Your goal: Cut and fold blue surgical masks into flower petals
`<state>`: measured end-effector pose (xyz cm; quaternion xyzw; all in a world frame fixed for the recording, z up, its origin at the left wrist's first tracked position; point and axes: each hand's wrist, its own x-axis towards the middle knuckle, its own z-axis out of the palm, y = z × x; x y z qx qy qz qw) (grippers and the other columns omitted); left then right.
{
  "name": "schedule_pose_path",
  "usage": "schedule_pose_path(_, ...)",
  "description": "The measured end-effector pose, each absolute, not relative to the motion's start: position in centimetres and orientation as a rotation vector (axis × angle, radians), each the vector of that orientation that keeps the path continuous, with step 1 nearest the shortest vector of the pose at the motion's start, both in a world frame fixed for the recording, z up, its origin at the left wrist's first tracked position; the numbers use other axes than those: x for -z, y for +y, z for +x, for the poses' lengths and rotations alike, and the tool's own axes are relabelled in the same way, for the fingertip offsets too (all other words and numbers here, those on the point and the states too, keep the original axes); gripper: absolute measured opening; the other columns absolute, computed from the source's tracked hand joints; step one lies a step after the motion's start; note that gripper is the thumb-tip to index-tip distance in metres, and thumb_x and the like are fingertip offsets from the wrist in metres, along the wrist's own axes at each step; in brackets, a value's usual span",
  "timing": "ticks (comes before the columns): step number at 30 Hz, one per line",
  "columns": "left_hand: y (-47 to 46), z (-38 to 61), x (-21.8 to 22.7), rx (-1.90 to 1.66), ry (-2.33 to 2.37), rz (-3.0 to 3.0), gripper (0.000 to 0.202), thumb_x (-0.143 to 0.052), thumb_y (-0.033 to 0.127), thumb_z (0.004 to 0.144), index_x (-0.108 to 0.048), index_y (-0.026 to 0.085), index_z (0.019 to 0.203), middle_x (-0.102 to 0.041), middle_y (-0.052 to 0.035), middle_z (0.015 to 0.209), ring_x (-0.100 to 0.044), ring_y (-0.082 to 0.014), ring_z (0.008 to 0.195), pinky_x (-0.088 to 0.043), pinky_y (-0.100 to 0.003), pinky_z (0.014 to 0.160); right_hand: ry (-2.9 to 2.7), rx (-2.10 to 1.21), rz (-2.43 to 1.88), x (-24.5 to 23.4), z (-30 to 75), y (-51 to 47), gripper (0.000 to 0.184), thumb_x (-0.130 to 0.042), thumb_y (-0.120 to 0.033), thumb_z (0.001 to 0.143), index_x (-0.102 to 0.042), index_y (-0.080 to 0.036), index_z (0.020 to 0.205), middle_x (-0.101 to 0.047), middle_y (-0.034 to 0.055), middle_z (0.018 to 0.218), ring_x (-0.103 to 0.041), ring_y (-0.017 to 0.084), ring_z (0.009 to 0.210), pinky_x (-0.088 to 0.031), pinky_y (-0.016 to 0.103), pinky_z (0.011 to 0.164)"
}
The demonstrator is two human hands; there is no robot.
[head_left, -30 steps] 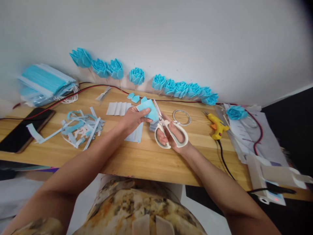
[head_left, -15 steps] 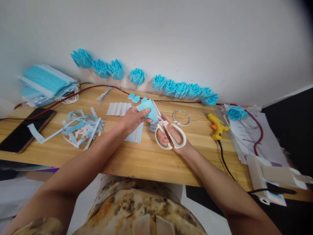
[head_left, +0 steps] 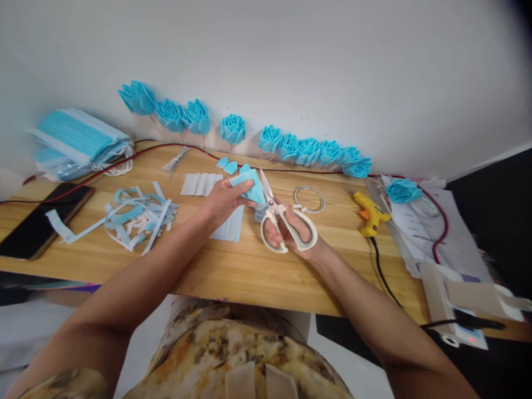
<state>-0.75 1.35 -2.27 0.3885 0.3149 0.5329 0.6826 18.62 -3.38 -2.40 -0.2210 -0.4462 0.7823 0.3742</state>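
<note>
My left hand (head_left: 228, 199) pinches a folded piece of light blue mask fabric (head_left: 256, 191), thumb on top. White-handled scissors (head_left: 271, 205) are in my right hand (head_left: 293, 221), its fingers through the loops. The blades point up and away, right beside the fabric's right edge; whether they touch it I cannot tell. Small blue cut pieces (head_left: 230, 167) lie just beyond my hands. A pleated white sheet (head_left: 201, 184) rests left of the left hand, and a pale blue sheet (head_left: 228, 228) lies partly beneath it. Partly hidden behind the scissors is a small stack of pieces (head_left: 260, 215).
Blue fabric flowers (head_left: 233, 129) on stems line the wall. Left are stacked masks (head_left: 81, 138), a phone (head_left: 45, 219) and cut strips (head_left: 139, 216). Rightward are a tape roll (head_left: 310, 199), a yellow glue gun (head_left: 369, 213), papers (head_left: 449, 233) and a power strip (head_left: 440, 293). A red-black cable crosses the back.
The scissor handles have spread wider, and the blades stand more clear of the fabric's right edge. My left hand has shifted slightly, tilting the fabric. Other things stay put.
</note>
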Motion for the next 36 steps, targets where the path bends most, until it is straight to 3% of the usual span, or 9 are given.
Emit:
schedule_pose_path(8,1.17,-0.32,2.33,-1.183,0.740,0.945,0.040,-0.092,0.042,0.061,-0.075,0.012,0.079,-0.074,-0.0051,0.071,-0.067,-0.0147,0.063,-0.057,-0.025,0.057,-1.210,-2.017,-0.534,2.60,18.93,-3.20,0.064,-0.057,-0.059,0.092,-0.038,-0.027,0.145,-0.057,-0.0053,0.066,-0.046,0.010,0.051,-0.042,0.024,0.052)
schedule_pose_path(20,0.92,0.16,2.85,-1.155,0.730,0.958,0.035,-0.089,0.043,0.064,-0.075,0.013,0.076,-0.074,-0.0052,0.071,-0.065,-0.0141,0.063,-0.055,-0.025,0.057,-1.167,-1.922,-0.576,2.97,18.53,-3.30,0.061,-0.059,-0.064,0.089,-0.051,-0.023,0.134,-0.055,-0.0047,0.066,-0.046,0.011,0.050,-0.042,0.025,0.049)
schedule_pose_path(32,0.89,0.10,2.51,-1.137,0.741,0.987,0.039,-0.089,0.045,0.063,-0.074,0.012,0.077,-0.073,-0.0054,0.071,-0.064,-0.0140,0.062,-0.055,-0.025,0.057,-1.085,-1.905,-0.563,2.83,18.34,-3.59,0.063,-0.065,-0.059,0.088,-0.047,-0.026,0.139,-0.056,-0.0063,0.062,-0.038,0.007,0.043,-0.033,0.020,0.040)
schedule_pose_path(36,0.81,0.04,2.50,-1.118,0.753,1.027,0.040,-0.088,0.046,0.064,-0.074,0.012,0.078,-0.074,-0.0063,0.074,-0.065,-0.0145,0.065,-0.055,-0.025,0.058,-1.122,-1.933,-0.541,3.01,18.43,-3.60,0.061,-0.060,-0.060,0.091,-0.045,-0.027,0.141,-0.056,-0.0057,0.063,-0.042,0.009,0.046,-0.038,0.022,0.044)
